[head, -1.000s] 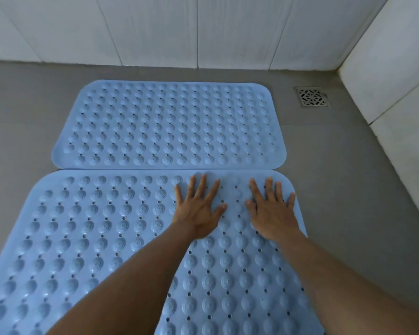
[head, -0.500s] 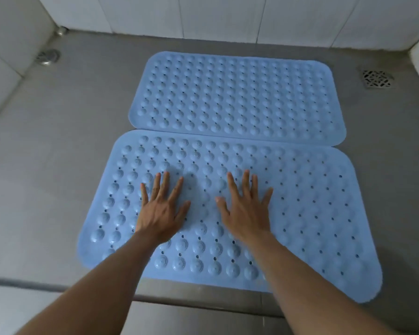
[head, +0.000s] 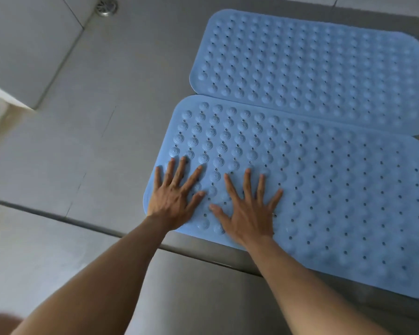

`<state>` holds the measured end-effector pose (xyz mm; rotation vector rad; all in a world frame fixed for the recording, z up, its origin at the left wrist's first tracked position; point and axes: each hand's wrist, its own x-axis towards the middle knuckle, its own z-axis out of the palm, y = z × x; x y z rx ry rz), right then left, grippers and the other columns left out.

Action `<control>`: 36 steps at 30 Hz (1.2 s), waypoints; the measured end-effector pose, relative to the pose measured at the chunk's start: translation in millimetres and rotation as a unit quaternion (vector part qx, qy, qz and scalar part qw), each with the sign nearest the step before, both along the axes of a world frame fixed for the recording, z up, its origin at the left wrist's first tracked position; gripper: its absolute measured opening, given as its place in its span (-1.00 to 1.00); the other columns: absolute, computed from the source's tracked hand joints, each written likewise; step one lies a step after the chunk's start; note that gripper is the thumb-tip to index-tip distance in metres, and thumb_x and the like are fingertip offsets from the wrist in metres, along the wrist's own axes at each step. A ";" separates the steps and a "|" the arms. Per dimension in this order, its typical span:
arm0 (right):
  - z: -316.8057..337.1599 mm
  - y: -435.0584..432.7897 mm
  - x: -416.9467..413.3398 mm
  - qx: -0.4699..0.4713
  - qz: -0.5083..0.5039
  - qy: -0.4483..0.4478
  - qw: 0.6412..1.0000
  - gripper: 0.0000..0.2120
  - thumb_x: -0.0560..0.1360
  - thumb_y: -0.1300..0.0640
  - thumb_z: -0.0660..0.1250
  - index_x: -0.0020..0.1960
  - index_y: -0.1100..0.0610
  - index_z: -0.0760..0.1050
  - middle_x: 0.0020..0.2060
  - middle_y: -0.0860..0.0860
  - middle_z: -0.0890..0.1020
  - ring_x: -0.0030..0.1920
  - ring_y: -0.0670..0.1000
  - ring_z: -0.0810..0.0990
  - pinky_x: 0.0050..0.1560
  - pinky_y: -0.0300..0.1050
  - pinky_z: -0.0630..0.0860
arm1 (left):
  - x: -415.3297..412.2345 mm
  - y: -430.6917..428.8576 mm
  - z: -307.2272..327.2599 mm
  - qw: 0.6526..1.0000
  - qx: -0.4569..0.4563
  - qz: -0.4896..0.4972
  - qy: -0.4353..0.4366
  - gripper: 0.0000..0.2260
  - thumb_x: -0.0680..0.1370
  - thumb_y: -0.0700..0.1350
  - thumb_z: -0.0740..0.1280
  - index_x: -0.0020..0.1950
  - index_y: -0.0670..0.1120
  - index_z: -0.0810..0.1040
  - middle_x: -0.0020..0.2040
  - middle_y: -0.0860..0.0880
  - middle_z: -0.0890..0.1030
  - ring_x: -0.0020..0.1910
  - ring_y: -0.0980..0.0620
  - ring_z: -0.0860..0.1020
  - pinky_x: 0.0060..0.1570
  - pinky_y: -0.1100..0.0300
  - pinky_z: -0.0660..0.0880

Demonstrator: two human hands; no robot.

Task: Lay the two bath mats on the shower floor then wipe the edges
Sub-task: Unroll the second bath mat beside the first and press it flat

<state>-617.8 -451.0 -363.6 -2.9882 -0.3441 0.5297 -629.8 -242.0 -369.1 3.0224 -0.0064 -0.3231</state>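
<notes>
Two pale blue rubbery bath mats lie flat on the smooth grey shower floor (head: 119,105). Both are rounded-corner rectangles covered in rows of domed, ringed bumps with small round holes between them. The near bath mat (head: 336,189) is the reference here. The far bath mat (head: 312,64) lies just beyond it, long edge against long edge; whether they overlap cannot be told. Two bare hands rest palm-down on the near mat's left end, side by side. The left hand (head: 174,199) is at its left border and the right hand (head: 247,213) just inward, all fingers straight, spread and gripping nothing. The near mat's right end runs out of frame, and its bumps blur toward that side. One round metal drain (head: 106,7) sits well beyond the near mat's left end, half cut off by the top edge.
</notes>
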 end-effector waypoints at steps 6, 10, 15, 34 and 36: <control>2.3 5.8 0.6 -0.001 -0.021 0.023 1.000 -0.45 0.59 -0.37 -0.26 0.52 -0.35 -0.38 0.59 0.03 -0.31 0.56 0.21 -0.35 0.36 0.55 -0.30 | 2.8 1.5 -3.7 1.000 -0.004 -0.004 0.006 -0.48 0.64 0.21 -0.06 0.60 0.16 0.10 0.64 -0.10 0.00 0.60 -0.22 -0.05 0.46 -0.36 -0.06; 5.1 6.4 3.9 -0.001 -0.016 0.045 0.999 -0.46 0.61 -0.34 -0.27 0.50 -0.35 -0.43 0.57 0.04 -0.36 0.55 0.22 -0.39 0.34 0.55 -0.33 | 25.4 -8.8 0.3 1.000 -0.007 -0.017 0.016 -0.49 0.63 0.17 -0.01 0.49 -0.06 0.30 0.65 -0.07 -0.04 0.60 -0.22 -0.16 0.46 -0.39 -0.14; 1.8 8.9 4.3 -0.011 -0.019 0.034 0.999 -0.46 0.60 -0.33 -0.28 0.52 -0.34 -0.38 0.59 0.07 -0.30 0.57 0.22 -0.33 0.35 0.55 -0.33 | 29.7 -8.5 -1.7 1.000 0.000 -0.016 0.002 -0.41 0.66 0.27 -0.10 0.63 0.10 -0.13 0.65 0.01 -0.08 0.61 -0.18 -0.16 0.48 -0.33 -0.13; 5.4 6.8 9.1 0.026 -0.012 0.059 0.998 -0.46 0.60 -0.29 -0.28 0.54 -0.33 -0.33 0.58 -0.01 -0.35 0.56 0.17 -0.37 0.36 0.49 -0.42 | 32.4 -5.0 -3.1 1.000 0.003 -0.007 0.006 -0.37 0.62 0.33 -0.08 0.62 0.17 -0.20 0.65 0.03 -0.08 0.61 -0.14 -0.13 0.50 -0.30 -0.13; 8.7 1.4 11.1 0.047 0.004 0.080 0.996 -0.46 0.62 -0.25 -0.24 0.55 -0.30 -0.34 0.57 -0.03 -0.38 0.55 0.14 -0.40 0.37 0.47 -0.44 | 31.9 -5.1 -2.8 1.000 0.015 -0.009 0.020 -0.38 0.60 0.33 -0.15 0.61 0.18 -0.26 0.64 0.03 -0.12 0.61 -0.13 -0.16 0.49 -0.30 -0.17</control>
